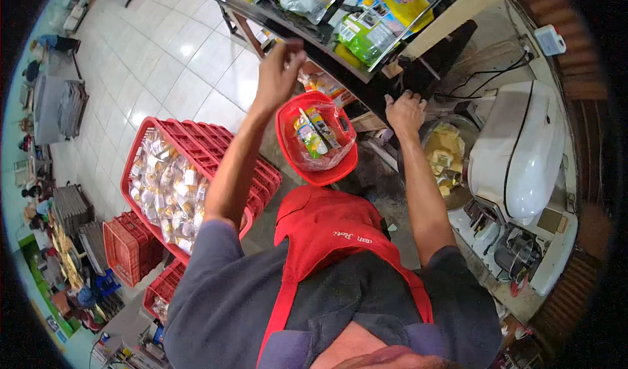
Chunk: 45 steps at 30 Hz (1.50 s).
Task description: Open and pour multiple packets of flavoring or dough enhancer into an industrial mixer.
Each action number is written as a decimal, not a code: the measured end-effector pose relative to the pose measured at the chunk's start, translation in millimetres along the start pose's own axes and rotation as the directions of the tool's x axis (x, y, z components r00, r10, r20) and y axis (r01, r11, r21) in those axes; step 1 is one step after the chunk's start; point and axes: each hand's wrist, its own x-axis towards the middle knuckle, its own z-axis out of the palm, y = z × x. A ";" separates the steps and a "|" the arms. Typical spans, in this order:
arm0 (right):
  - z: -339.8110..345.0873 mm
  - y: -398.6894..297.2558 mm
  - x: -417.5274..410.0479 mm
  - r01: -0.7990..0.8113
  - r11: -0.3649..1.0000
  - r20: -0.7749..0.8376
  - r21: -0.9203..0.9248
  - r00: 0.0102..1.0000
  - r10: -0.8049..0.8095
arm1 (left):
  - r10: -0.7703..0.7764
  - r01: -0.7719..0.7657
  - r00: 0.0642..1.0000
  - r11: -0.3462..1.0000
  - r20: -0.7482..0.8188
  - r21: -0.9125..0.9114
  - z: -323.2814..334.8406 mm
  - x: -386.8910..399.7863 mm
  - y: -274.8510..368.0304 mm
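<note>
My left hand is raised beside the front edge of a dark metal rack. Its fingers are bent and blurred, and no held thing can be made out. Below it sits a red plastic tub, lined with clear plastic. Inside the tub lie a printed green and yellow packet and a long thin utensil. My right hand is at the rack's lower corner, thumb apart from bent fingers. Just beyond it is a mixer bowl with a pale yellow mass inside.
A white stand mixer and cables are at the right. Printed packets lie on the rack. Stacked red crates, the top one full of wrapped goods, are on my left. Several people are far left.
</note>
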 end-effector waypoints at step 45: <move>34.7 12.4 -7.8 0.030 0.945 -0.202 0.325 0.979 0.038 | 0.055 -0.349 0.897 0.697 -0.439 -0.626 69.7 136.5 69.1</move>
